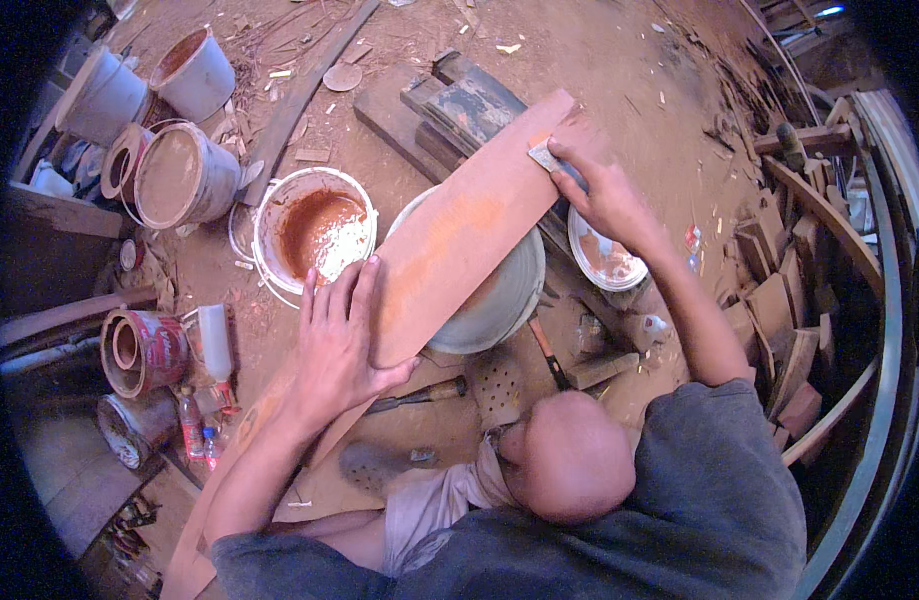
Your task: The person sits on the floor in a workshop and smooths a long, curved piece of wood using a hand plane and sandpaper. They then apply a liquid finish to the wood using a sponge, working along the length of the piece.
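A long, pinkish-brown wooden board (469, 215) with orange smears runs diagonally from the lower left to the upper middle, across a round pale bucket (514, 300). My left hand (334, 345) lies on the board's near part, fingers spread and thumb stretched out over its edge. Close to the far end, my right hand (604, 195) is closed on a putty knife (544, 155), its pale blade against the board's face. Fingers hide most of its handle. Left of the board stands a white bucket (262, 235) of wet reddish-brown paste.
Several dirty buckets (184, 175) stand at the left, with a red tin (149, 350) and bottles (191, 425) nearer me. A smaller white tub (609, 255) sits right of the board. Dark timber (469, 100) lies beyond, and stacked wood offcuts (774, 290) line the right. An orange-handled tool (547, 350) lies near my feet.
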`<action>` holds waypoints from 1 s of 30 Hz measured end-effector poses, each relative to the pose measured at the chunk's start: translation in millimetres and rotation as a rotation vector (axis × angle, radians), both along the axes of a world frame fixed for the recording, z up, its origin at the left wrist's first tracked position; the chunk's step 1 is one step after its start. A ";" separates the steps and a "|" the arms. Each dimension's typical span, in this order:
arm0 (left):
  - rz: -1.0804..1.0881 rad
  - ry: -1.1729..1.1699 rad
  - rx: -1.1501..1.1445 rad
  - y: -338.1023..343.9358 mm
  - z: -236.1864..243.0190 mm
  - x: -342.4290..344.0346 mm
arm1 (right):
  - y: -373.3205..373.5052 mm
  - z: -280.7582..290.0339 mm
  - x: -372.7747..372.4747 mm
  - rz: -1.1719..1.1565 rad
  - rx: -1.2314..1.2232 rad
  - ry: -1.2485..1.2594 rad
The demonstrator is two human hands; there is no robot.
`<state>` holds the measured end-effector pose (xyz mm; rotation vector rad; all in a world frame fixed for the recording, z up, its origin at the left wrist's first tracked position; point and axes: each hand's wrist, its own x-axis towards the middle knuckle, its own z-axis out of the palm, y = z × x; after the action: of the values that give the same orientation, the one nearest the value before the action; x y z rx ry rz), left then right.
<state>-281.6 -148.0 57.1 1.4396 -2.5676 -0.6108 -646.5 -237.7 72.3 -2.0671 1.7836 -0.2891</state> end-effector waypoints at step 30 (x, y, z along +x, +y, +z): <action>-0.014 -0.015 -0.093 4.9 -2.3 6.7 | -66.2 42.4 -11.7 0.367 0.276 0.456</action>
<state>-274.8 -143.1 54.7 1.4033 -2.5824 -0.4767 -658.2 -304.0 114.7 -2.3143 1.5085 0.5405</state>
